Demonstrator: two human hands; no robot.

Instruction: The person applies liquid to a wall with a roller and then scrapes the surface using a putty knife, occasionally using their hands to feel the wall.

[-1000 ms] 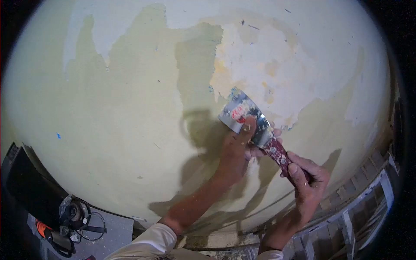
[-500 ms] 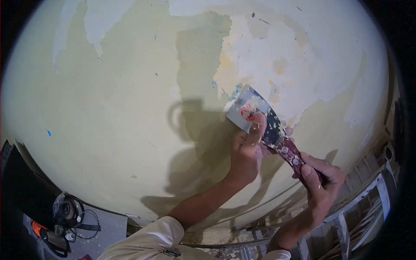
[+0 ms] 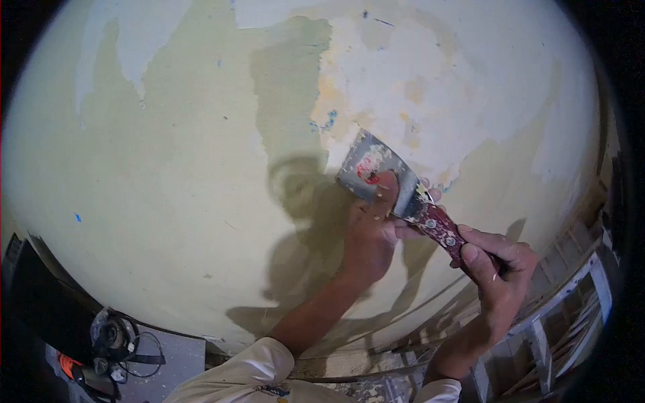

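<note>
A paint scraper (image 3: 403, 191) with a wide metal blade and a dark red riveted handle points up and left in front of the wall (image 3: 195, 168). My right hand (image 3: 500, 258) is wrapped round the handle's lower end. Nearer the blade, my left hand (image 3: 376, 225) is closed on the tool, thumb on top of the metal and fingers behind. Pale flakes and a red mark show on the blade. Its edge is close to the border between green-yellow paint and a bare whitish patch (image 3: 376, 80); whether it touches cannot be told.
At lower left a grey surface (image 3: 181, 352) holds a coiled dark cable (image 3: 141, 359) and an orange-and-black tool (image 3: 70, 366). A paint-marked ladder (image 3: 541, 349) stands at lower right. Debris (image 3: 349, 376) lies along the wall's foot.
The scraper's blade and my left hand have shifted left and slightly down. Fewer flakes are on the blade. My right hand stays on the handle, and the view has shifted slightly.
</note>
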